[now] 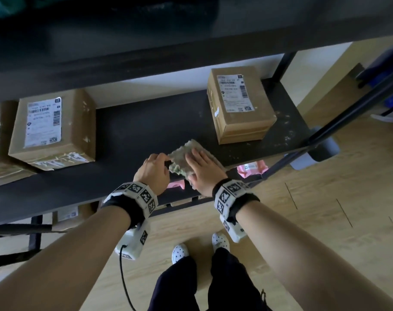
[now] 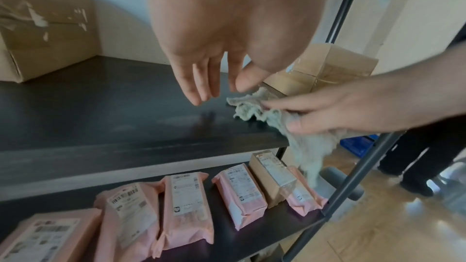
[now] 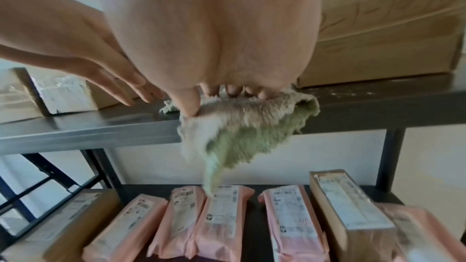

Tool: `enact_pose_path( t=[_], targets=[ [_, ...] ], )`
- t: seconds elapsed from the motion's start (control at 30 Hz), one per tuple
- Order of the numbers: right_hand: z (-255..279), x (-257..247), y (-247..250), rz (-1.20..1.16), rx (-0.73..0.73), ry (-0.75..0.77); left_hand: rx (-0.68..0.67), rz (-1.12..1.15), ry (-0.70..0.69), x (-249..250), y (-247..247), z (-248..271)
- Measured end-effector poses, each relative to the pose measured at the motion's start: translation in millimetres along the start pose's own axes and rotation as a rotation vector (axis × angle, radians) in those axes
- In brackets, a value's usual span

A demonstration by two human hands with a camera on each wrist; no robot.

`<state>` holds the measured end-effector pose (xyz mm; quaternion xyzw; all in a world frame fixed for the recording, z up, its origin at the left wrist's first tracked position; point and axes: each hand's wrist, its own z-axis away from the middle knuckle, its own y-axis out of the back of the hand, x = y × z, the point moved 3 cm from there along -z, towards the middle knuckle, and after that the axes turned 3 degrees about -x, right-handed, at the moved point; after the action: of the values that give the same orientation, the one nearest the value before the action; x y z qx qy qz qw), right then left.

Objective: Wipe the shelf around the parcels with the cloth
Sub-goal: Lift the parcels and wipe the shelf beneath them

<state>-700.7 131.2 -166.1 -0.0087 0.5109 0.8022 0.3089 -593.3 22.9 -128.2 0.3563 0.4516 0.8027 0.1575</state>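
The pale green cloth [image 1: 179, 158] [image 2: 254, 109] [image 3: 242, 127] lies on the front edge of the dark shelf [image 1: 150, 131], and part of it hangs over the edge. My right hand [image 1: 196, 158] [image 3: 221, 97] presses flat on it with straight fingers, thumb at the shelf's edge. My left hand [image 1: 165, 163] [image 2: 219, 91] hovers at the cloth's left corner with relaxed fingers pointing down and holds nothing. One cardboard parcel [image 1: 54, 129] stands at the left. Another parcel [image 1: 238, 104] stands at the back right, just beyond the cloth.
White specks [image 1: 287, 131] dot the shelf to the right of the right parcel. An upper shelf board [image 1: 146, 41] hangs overhead. Pink mailers [image 2: 186, 212] [image 3: 221, 222] and a brown box [image 3: 353, 212] fill the lower shelf. A black frame post [image 1: 348, 122] slants at the right end.
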Motion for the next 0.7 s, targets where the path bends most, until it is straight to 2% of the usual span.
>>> enact_pose_path(
  t=[0.17, 0.27, 0.43, 0.57, 0.7],
  targets=[
    [24, 8, 36, -0.138, 0.062, 0.138, -0.014, 0.071, 0.003, 46, -6, -6],
    [33, 20, 71, -0.226, 0.189, 0.185, 0.051, 0.136, -0.02, 76, -2, -16],
    [48, 59, 117, -0.276, 0.482, 0.244, 0.155, 0.354, 0.062, 119, 7, -33],
    [56, 109, 137, -0.236, 0.618, 0.173, 0.152, 0.522, 0.095, 144, 7, -48],
    [59, 155, 150, -0.388, 0.603, -0.026, 0.131, 0.621, 0.126, 158, 1, -60]
  ],
)
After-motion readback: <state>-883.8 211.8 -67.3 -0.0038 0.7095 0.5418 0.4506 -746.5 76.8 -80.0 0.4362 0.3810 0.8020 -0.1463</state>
